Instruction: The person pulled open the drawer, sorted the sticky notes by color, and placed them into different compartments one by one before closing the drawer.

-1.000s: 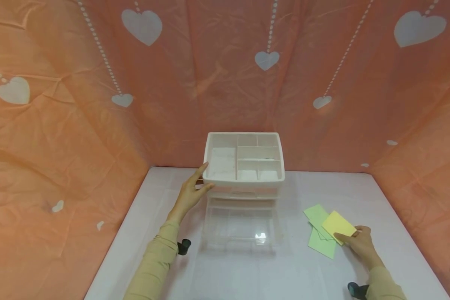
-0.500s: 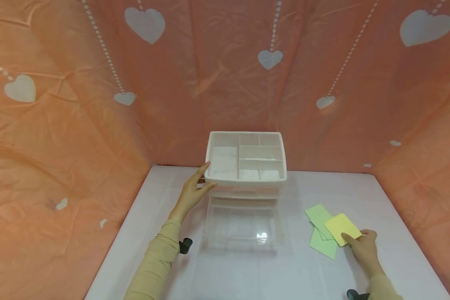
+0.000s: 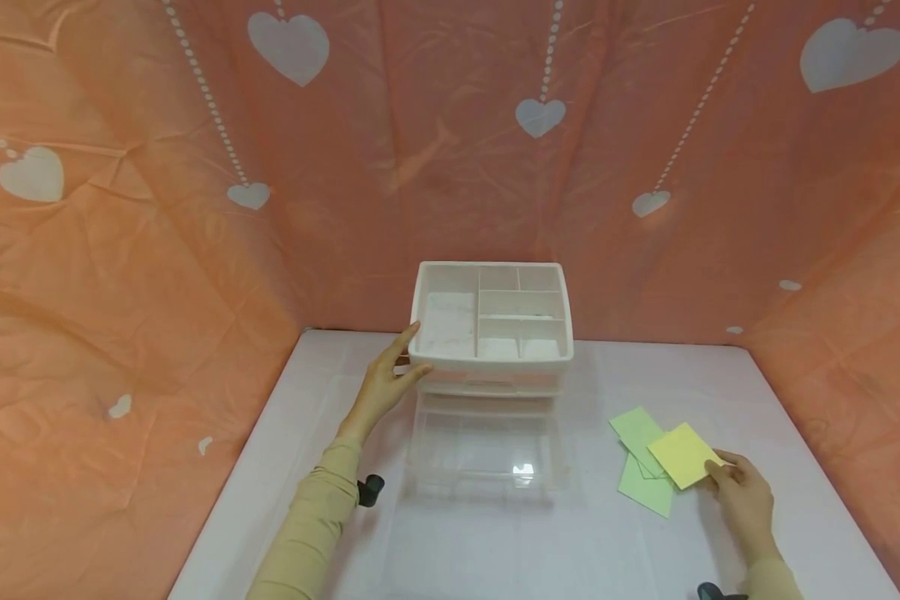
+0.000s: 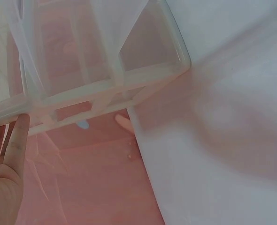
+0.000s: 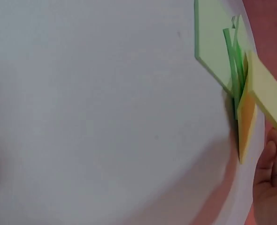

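Observation:
My left hand (image 3: 380, 385) rests against the front left corner of a white plastic drawer organizer (image 3: 491, 364), thumb at the front and fingers along the side. Those fingers look fairly straight against the rim in the left wrist view. A clear lower drawer (image 3: 472, 446) is pulled out toward me. On the right, my right hand (image 3: 746, 500) pinches a yellow sticky-note pad (image 3: 682, 454) at its near right corner, thumb on top. Light green sticky-note pads (image 3: 645, 492) lie partly under it. The right wrist view shows the yellow pad (image 5: 270, 96) tilted, an orange-yellow face (image 5: 246, 124) below it.
The organizer's top tray has several compartments (image 3: 450, 321). It stands near the back edge of a white-covered table (image 3: 457, 550). Orange cloth with white hearts (image 3: 540, 117) hangs at the back and sides. Dark wrist-worn devices (image 3: 371, 490) jut out below the sleeves.
My right hand has moved a little right, its thumb shifting to the yellow pad's corner. The yellow pad has turned slightly. My left hand stays at the organizer.

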The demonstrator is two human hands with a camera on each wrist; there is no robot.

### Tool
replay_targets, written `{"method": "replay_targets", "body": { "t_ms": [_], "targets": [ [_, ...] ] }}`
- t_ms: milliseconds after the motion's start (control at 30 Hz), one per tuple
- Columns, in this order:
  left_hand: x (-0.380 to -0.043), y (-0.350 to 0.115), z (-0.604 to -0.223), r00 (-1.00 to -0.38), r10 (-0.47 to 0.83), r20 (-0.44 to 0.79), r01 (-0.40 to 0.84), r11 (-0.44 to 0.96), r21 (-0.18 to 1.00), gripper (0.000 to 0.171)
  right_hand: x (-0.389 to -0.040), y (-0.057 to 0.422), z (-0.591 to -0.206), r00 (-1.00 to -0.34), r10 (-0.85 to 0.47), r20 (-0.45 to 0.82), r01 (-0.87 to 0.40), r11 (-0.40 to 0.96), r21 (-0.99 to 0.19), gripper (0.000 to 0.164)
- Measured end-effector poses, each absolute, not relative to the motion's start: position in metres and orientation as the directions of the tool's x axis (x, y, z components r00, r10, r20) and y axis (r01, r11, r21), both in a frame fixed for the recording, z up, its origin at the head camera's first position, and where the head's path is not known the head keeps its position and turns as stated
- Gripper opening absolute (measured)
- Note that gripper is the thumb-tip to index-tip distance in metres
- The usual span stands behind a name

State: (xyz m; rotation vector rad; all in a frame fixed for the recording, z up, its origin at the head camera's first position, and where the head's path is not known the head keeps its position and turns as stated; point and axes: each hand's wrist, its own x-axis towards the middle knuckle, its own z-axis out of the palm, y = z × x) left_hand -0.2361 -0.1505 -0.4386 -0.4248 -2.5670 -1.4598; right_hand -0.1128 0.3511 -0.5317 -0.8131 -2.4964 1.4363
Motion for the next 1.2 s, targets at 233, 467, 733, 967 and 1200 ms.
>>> {"method": "replay_targets", "body": {
  "t_ms": [233, 467, 733, 967, 1200],
  "targets": [
    [-0.237, -0.15, -0.439, -0.947, 0.162, 0.276, 0.321, 0.48, 0.817, 0.067, -0.115, 0.346, -0.521, -0.869, 0.482, -0.113, 0.271, 0.274, -0.923, 0.013],
    [-0.236, -0.151, -0.44, -0.943, 0.17, 0.287, 0.334, 0.473, 0.815, 0.066, -0.118, 0.338, -0.512, -0.892, 0.45, -0.051, 0.197, 0.283, -0.939, 0.019],
    [-0.236, -0.151, -0.44, -0.943, 0.175, 0.283, 0.333, 0.473, 0.816, 0.067, -0.123, 0.326, -0.502, -0.895, 0.446, 0.001, 0.022, 0.046, -0.999, 0.017],
    [-0.236, -0.151, -0.439, -0.945, 0.168, 0.279, 0.325, 0.449, 0.832, 0.068, -0.149, 0.349, -0.55, -0.892, 0.417, 0.174, -0.203, -0.027, -0.979, 0.014],
    [-0.235, -0.15, -0.438, -0.949, 0.165, 0.267, 0.314, 0.465, 0.828, 0.068, -0.172, 0.36, -0.581, -0.891, 0.381, 0.247, -0.298, -0.079, -0.951, 0.022]
  ]
}}
